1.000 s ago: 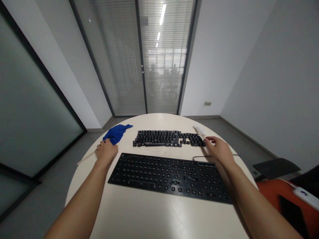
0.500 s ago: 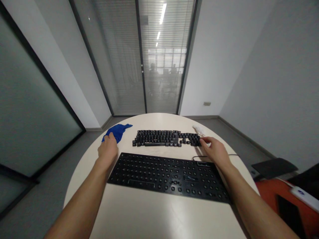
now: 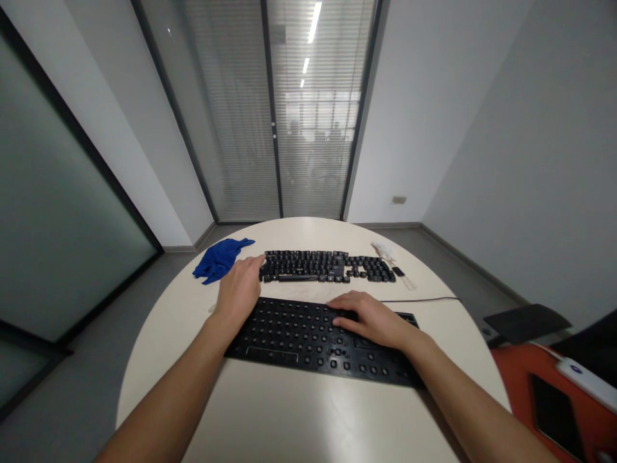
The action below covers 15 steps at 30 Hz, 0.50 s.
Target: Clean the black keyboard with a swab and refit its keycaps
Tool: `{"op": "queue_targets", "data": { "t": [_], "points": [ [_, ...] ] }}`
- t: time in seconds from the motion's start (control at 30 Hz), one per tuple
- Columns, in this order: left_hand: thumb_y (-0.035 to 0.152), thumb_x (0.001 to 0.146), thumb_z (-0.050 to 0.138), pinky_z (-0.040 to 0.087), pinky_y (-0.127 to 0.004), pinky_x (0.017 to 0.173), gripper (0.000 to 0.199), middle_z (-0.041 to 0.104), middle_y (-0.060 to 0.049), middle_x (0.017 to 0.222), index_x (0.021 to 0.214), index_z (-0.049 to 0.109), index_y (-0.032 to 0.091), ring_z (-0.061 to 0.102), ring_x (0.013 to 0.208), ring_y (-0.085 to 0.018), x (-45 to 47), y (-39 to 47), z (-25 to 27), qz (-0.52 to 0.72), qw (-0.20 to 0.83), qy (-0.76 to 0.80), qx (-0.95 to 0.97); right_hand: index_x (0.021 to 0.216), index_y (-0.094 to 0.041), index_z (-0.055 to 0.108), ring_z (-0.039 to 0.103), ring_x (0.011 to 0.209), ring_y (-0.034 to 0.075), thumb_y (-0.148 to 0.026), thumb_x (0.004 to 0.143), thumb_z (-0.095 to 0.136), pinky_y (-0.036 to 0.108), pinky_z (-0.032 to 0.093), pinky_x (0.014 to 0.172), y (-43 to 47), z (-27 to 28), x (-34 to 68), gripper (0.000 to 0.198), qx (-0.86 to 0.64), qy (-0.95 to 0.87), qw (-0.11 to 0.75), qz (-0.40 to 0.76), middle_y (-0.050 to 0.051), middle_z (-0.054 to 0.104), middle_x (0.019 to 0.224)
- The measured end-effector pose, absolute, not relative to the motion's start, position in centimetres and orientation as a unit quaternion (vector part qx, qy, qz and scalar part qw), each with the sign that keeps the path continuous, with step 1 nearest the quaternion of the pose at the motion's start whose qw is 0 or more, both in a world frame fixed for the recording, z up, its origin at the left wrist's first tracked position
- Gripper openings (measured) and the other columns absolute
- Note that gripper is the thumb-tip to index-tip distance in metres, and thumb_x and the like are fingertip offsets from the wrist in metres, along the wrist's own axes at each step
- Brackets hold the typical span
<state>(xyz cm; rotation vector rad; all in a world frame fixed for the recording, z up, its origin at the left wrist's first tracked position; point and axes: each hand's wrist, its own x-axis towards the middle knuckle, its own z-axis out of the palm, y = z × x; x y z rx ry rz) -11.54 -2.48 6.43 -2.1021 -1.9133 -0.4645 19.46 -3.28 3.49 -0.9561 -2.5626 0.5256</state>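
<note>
Head view: keys [image 3: 304, 265] ran rightward from the nearer left hand [image 3: 240, 284], grip unclear. The right hand [image 3: 370, 316] lay open over the board [image 3: 301, 341]

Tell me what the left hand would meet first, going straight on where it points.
The left hand would likely meet the black keycaps first, at the left end of their rows; its fingers look very close; touching or not, I cannot tell.

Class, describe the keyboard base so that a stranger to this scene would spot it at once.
Find the pale, rounded table. Across its middle, partly under the right hand, lies the long black keyboard base. Unlike the separate black keycaps arranged beyond it, it is one slab dotted with bare key sockets.
</note>
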Motion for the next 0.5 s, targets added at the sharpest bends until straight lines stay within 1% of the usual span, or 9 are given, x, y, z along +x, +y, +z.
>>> {"op": "queue_targets", "data": {
  "t": [0.1,0.2,0.3,0.4,0.47,0.5],
  "points": [
    [0.005,0.093,0.046,0.056,-0.039,0.089,0.046,0.073,-0.014,0.119,0.135,0.062,0.015,0.068,0.107,-0.031,-11.6,-2.4,6.4,-0.157,0.113,-0.671,-0.716,0.126,-0.023,0.07,0.068,0.112,0.027,-0.04,0.099,0.06,0.044,0.05,0.102,-3.4,3.9,19.8,0.034,-0.355,-0.902,0.159,0.188,0.008,0.075,0.122],
    [0.01,0.095,0.047,0.055,-0.04,0.09,0.043,0.073,-0.015,0.121,0.135,0.064,0.015,0.068,0.11,-0.032,-11.6,-2.4,6.6,-0.191,0.094,-0.677,-0.704,0.122,-0.022,0.072,0.068,0.112,0.029,-0.037,0.097,0.062,0.046,0.05,0.103,-3.3,4.1,20.8,0.031,-0.398,-0.89,0.135,0.176,0.008,0.075,0.121],
    [0.014,0.095,0.051,0.055,-0.042,0.092,0.041,0.072,-0.016,0.123,0.133,0.066,0.015,0.068,0.11,-0.033,-11.4,-2.6,7.1,-0.247,0.073,-0.678,-0.688,0.12,-0.019,0.072,0.067,0.114,0.03,-0.035,0.093,0.065,0.047,0.049,0.103,-3.2,3.9,22.4,0.032,-0.456,-0.863,0.121,0.179,0.01,0.074,0.122],
    [0.016,0.094,0.052,0.054,-0.044,0.092,0.041,0.073,-0.016,0.121,0.132,0.067,0.014,0.069,0.108,-0.033,-11.0,-3.0,7.6,-0.314,0.063,-0.667,-0.673,0.12,-0.018,0.07,0.067,0.115,0.029,-0.033,0.091,0.065,0.045,0.049,0.104,-3.0,3.8,24.1,0.034,-0.479,-0.846,0.116,0.2,0.011,0.073,0.124],
    [0.019,0.094,0.053,0.054,-0.043,0.09,0.04,0.075,-0.016,0.115,0.131,0.067,0.015,0.071,0.102,-0.031,-10.7,-3.1,7.8,-0.366,0.039,-0.65,-0.665,0.118,-0.018,0.07,0.067,0.112,0.029,-0.031,0.088,0.066,0.045,0.05,0.103,-2.9,3.8,24.8,0.034,-0.49,-0.842,0.108,0.201,0.012,0.073,0.121],
    [0.021,0.094,0.054,0.055,-0.042,0.087,0.04,0.075,-0.015,0.112,0.132,0.066,0.016,0.071,0.097,-0.03,-10.6,-3.2,7.8,-0.398,0.008,-0.635,-0.662,0.117,-0.018,0.07,0.068,0.11,0.029,-0.028,0.085,0.066,0.046,0.051,0.101,-2.9,3.9,24.9,0.033,-0.491,-0.842,0.109,0.194,0.012,0.073,0.119]
  ]
}}
